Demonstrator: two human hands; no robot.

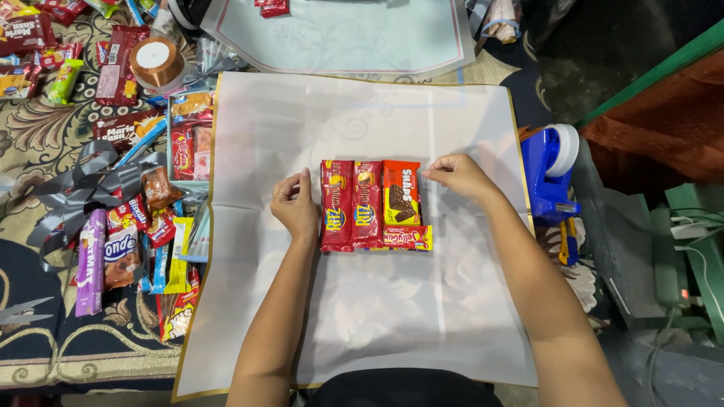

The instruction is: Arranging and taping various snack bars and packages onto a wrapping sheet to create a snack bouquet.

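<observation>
A sheet of translucent white wrapping paper (362, 316) lies spread on the floor in front of me. At its middle sits a tight block of snack packs: two long red cracker packs (352, 203) side by side, an orange biscuit pack (401, 192) to their right, and a small red-and-yellow candy pack (408, 238) below that. My left hand (296, 205) rests against the left edge of the red packs, fingers curled. My right hand (458, 175) touches the upper right corner of the orange pack with its fingertips.
Many loose snack packs (136, 234) and grey ribbon (83, 188) lie on the patterned rug at left, with a copper ribbon spool (156, 62) above. A blue tape dispenser (550, 169) and a yellow-handled cutter (567, 240) sit right of the paper. Another pale sheet (339, 38) lies beyond.
</observation>
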